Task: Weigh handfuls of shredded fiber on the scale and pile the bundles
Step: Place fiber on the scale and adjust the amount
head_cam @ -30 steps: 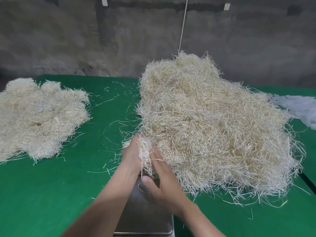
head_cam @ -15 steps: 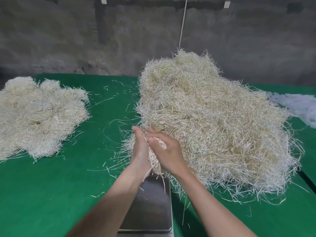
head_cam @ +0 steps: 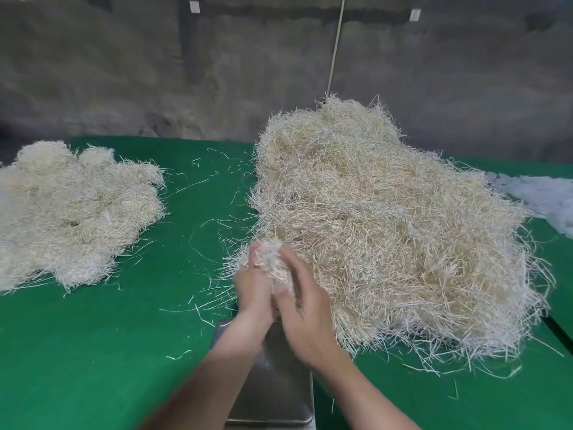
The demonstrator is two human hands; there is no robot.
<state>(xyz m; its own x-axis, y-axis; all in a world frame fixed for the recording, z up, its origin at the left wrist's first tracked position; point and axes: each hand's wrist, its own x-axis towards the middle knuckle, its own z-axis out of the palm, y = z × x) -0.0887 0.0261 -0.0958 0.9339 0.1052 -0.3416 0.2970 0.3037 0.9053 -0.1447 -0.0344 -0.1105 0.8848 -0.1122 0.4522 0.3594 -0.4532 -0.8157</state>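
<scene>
A large heap of pale shredded fiber (head_cam: 387, 225) covers the middle and right of the green table. Against its near left edge, my left hand (head_cam: 252, 287) and my right hand (head_cam: 305, 308) hold a handful of fiber (head_cam: 274, 262) between them, fingers curled round it. Right under my wrists lies the steel pan of the scale (head_cam: 273, 383), bare where it shows; my forearms hide part of it. A lower pile of weighed bundles (head_cam: 71, 212) lies at the far left.
Loose strands are scattered over the green table cover (head_cam: 93, 352) between the two piles. Crumpled white material (head_cam: 545, 200) lies at the right edge. A grey concrete wall with a hanging cord (head_cam: 336, 48) closes the back.
Both hands have closed together round a handful at the heap's edge and lifted it slightly. The view has shifted, showing more of the scale pan.
</scene>
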